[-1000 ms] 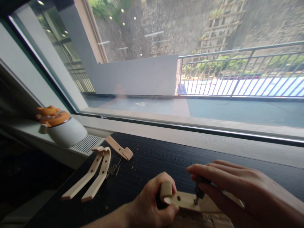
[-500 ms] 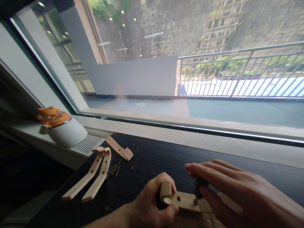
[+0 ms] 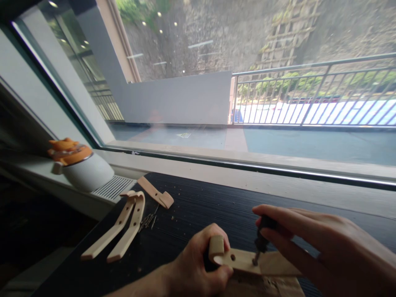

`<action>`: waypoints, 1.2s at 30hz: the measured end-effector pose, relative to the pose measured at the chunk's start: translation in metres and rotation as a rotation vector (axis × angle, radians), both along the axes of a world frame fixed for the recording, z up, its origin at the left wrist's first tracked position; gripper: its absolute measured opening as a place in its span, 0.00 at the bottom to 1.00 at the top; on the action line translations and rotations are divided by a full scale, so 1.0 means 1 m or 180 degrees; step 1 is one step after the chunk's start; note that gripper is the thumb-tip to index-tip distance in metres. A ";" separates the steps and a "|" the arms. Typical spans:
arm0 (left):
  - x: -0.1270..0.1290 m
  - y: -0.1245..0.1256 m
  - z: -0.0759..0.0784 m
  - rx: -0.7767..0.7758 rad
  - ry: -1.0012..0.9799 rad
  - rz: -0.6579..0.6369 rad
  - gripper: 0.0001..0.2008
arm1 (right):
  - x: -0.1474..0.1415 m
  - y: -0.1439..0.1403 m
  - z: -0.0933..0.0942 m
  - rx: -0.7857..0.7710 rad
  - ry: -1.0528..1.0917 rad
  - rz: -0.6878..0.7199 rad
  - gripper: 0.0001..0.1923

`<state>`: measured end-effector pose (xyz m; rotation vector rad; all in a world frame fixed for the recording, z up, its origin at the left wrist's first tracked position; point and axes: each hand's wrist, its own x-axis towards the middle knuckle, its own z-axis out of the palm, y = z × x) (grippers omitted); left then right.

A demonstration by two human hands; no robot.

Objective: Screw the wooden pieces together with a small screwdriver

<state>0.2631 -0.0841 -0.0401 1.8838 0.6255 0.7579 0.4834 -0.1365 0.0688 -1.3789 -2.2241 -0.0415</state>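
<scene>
My left hand (image 3: pixel 206 262) is closed round the curled end of a pale wooden hook (image 3: pixel 244 260), thumb and fingers on either side. The hook lies on a rough wooden block (image 3: pixel 262 286) and has a dark hole near the curl. My right hand (image 3: pixel 309 239) pinches the top of a small dark hand drill (image 3: pixel 262 237) between thumb and fingers. The drill stands slightly tilted, its metal tip against the hook beyond the hole. The palm and some fingers of the right hand are hidden.
Two similar wooden hooks (image 3: pixel 126 222) and a third hook piece (image 3: pixel 156 194) lie on the black table (image 3: pixel 192 206) at left. Several thin metal bits (image 3: pixel 149 221) lie beside them, with wood crumbs around. A white jug with an orange lid (image 3: pixel 88 171) stands by the window.
My right hand has shifted a little right and its fingers have turned on the drill, showing more of it. The left hand and hook stay in place.
</scene>
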 end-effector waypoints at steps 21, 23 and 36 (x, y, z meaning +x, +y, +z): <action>-0.001 0.001 -0.002 0.0017 -0.0007 -0.0004 0.14 | -0.006 -0.002 0.006 -0.0160 0.0245 0.0406 0.12; -0.001 0.001 -0.002 0.0010 -0.0004 -0.0012 0.14 | -0.004 -0.001 0.006 -0.0018 0.0231 0.0243 0.12; -0.001 0.000 -0.001 0.0027 -0.0025 -0.0026 0.14 | 0.006 -0.007 0.000 -0.0155 0.0151 0.0034 0.15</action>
